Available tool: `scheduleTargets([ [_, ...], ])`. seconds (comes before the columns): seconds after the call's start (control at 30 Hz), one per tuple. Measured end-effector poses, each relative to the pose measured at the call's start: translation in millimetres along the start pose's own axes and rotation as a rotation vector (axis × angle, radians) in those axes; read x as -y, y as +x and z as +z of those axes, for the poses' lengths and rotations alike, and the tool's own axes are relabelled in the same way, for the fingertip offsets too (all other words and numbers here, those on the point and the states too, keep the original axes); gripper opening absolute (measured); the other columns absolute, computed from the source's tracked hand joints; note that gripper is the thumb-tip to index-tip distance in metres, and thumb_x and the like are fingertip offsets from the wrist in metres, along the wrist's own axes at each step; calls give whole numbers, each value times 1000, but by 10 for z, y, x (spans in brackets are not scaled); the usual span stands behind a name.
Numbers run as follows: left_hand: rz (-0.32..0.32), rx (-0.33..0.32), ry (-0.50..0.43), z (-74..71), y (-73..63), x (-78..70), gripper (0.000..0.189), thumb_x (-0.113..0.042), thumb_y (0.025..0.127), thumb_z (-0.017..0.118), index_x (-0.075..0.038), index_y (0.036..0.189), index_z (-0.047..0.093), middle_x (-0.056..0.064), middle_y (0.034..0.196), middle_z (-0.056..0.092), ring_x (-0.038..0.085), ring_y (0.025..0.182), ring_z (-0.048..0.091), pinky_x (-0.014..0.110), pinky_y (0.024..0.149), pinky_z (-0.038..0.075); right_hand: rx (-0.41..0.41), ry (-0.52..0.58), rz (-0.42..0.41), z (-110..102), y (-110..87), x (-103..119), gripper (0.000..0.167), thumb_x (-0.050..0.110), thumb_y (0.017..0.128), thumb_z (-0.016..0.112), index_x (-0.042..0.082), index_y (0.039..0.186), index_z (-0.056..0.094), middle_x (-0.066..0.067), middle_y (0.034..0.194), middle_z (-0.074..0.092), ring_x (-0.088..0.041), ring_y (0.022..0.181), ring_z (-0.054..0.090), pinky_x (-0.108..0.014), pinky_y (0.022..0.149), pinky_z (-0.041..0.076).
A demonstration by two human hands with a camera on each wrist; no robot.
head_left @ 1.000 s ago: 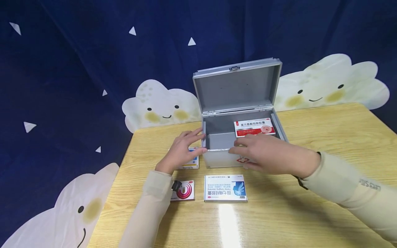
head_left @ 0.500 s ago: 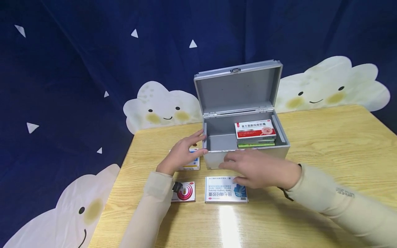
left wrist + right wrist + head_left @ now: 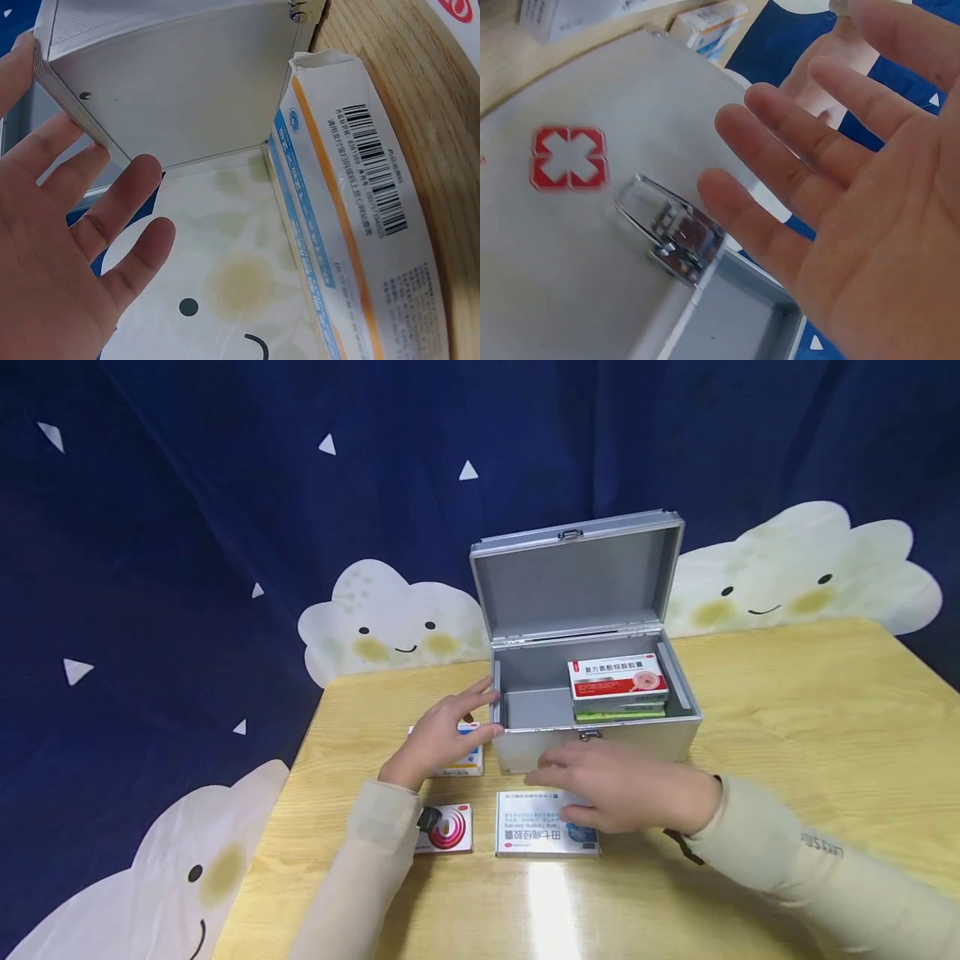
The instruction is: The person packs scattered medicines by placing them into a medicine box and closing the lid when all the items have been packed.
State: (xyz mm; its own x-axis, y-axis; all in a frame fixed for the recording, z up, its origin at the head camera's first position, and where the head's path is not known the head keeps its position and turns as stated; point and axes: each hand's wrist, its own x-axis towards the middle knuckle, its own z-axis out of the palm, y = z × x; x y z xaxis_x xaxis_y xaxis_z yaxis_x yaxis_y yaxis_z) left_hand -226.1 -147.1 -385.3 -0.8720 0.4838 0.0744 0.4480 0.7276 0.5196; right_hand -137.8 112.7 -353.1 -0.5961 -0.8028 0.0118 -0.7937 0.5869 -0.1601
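A silver first-aid case [image 3: 517, 750] stands with its lid raised on the wooden table. Against its left side rest the fingertips of my left hand [image 3: 438, 739], spread and fairly straight in the left wrist view. My right hand [image 3: 622, 789], slightly blurred, hovers with relaxed fingers before the case, overlapping a white-and-blue medicine box [image 3: 525, 831] in the head view. Nothing lies in its palm in the right wrist view. Inside the case, at the right, a red-and-white medicine box [image 3: 618, 670] lies on top of a green-edged one [image 3: 618, 717].
Left of the case, partly under my left hand, lies a medicine box with blue and orange stripes [image 3: 360, 195]. A medicine box with pink rings [image 3: 455, 829] sits nearer, beside my left wrist. The raised lid [image 3: 577, 585] stands before a blue curtain [image 3: 375, 460].
My right hand has drawn back from the case's front rim toward the white-and-blue medicine box, uncovering the stacked boxes inside. My left hand stays at the case's side.
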Motion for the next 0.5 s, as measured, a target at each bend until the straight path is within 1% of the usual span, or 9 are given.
scheduleTargets([
  [0.13, 19, -6, -6, 21, -4, -3, 59, -49, 93, 64, -27, 147, 50, -17, 161, 31, 18, 99, 61, 36, 84, 51, 6, 17, 7, 71, -12, 8, 46, 27, 91, 69, 17, 135, 60, -5, 125, 64, -21, 116, 61, -43, 100, 52],
  [0.27, 26, -18, -14, 35, -5, 3, 60, -47, 93, 65, -25, 146, 51, -17, 161, 33, 18, 100, 61, 37, 87, 51, 6, 25, 11, 102, 0, 20, 45, 28, 91, 69, 17, 134, 61, -4, 125, 65, -19, 115, 61, -43, 101, 51],
  [0.37, 19, -19, -10, 39, -5, 8, 60, -48, 93, 65, -26, 147, 50, -19, 161, 32, 16, 101, 60, 37, 87, 51, 12, 24, 11, 111, 21, 38, 45, 28, 90, 70, 18, 133, 61, -3, 125, 65, -19, 116, 61, -43, 102, 51],
  [0.5, 15, -24, 1, 21, -8, 8, 60, -50, 93, 64, -28, 146, 50, -19, 160, 33, 13, 97, 58, 34, 83, 50, 27, 31, 16, 122, 59, 58, 44, 28, 90, 70, 19, 133, 62, -3, 127, 65, -19, 118, 61, -43, 102, 51],
])
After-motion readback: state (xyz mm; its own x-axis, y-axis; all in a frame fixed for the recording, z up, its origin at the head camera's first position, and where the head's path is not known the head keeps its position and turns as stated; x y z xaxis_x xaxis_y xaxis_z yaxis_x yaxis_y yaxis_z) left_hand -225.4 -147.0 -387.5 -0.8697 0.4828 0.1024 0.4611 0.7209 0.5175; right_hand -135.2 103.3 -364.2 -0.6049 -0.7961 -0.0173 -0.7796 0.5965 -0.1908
